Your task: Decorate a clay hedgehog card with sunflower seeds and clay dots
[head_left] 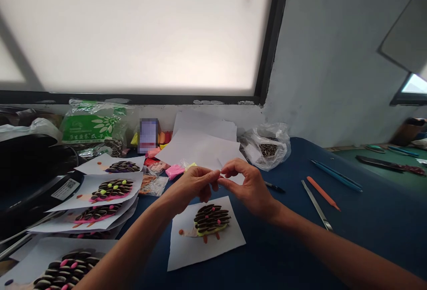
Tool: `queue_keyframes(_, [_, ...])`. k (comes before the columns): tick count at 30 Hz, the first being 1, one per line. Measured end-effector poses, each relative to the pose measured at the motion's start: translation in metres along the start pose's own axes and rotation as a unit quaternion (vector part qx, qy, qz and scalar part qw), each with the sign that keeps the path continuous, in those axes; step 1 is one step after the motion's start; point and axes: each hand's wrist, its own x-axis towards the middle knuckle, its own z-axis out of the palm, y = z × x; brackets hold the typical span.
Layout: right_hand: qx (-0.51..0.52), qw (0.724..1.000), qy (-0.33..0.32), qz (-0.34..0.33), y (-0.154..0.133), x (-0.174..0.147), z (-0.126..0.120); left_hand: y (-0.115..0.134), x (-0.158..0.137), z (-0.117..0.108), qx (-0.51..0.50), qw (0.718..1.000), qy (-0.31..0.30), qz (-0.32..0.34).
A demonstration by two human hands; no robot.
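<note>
My left hand (pixel 199 182) and my right hand (pixel 246 186) meet at their fingertips above the blue table. Both are closed in a pinch; whatever sits between the fingers is too small or hidden to name. Just below them lies a white paper sheet (pixel 187 256) bearing a hedgehog picture (pixel 212 221). Its back is covered with dark striped sunflower seeds, with small pink dots among them. The body edge is yellow-green, the legs and the nose are orange-brown. Neither hand touches this sheet.
Several similar seed hedgehog sheets (pixel 100 195) are stacked at the left. Behind my hands are blank white papers (pixel 203 147), pink clay (pixel 174 171) and a plastic bag of seeds (pixel 267 147). An orange tool (pixel 323 193), a metal blade tool (pixel 316 205) and blue tweezers (pixel 336 175) lie right.
</note>
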Motion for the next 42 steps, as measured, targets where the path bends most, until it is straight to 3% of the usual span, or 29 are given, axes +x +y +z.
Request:
queue_keyframes(4, [0.013, 1.0, -0.016, -0.006, -0.001, 0.001, 0.0, 0.004, -0.001, -0.001, 0.014, 1.0, 0.0, 0.0])
queue_keyframes(7, [-0.013, 0.999, -0.042, 0.016, -0.001, 0.004, -0.004, 0.008, -0.003, -0.009, 0.081, 0.996, 0.046, -0.016])
queue_keyframes(9, [-0.039, 0.991, -0.114, 0.051, -0.003, 0.007, -0.01, 0.007, -0.004, -0.017, 0.202, 0.976, 0.072, -0.043])
queue_keyframes(12, [-0.074, 0.953, -0.273, 0.105, -0.009, 0.011, -0.022, -0.003, -0.003, -0.028, 0.246, 0.965, 0.061, -0.067])
queue_keyframes(15, [-0.131, 0.928, -0.337, 0.092, -0.016, 0.014, -0.03, -0.013, 0.0, -0.032, 0.272, 0.957, 0.052, -0.084])
queue_keyframes(21, [-0.155, 0.917, -0.36, 0.071, -0.019, 0.01, -0.029, -0.019, 0.002, -0.031, 0.295, 0.952, 0.033, -0.073])
queue_keyframes(42, [-0.153, 0.927, -0.338, 0.058, -0.019, 0.004, -0.016, -0.021, 0.002, -0.031, 0.292, 0.953, 0.047, -0.07])
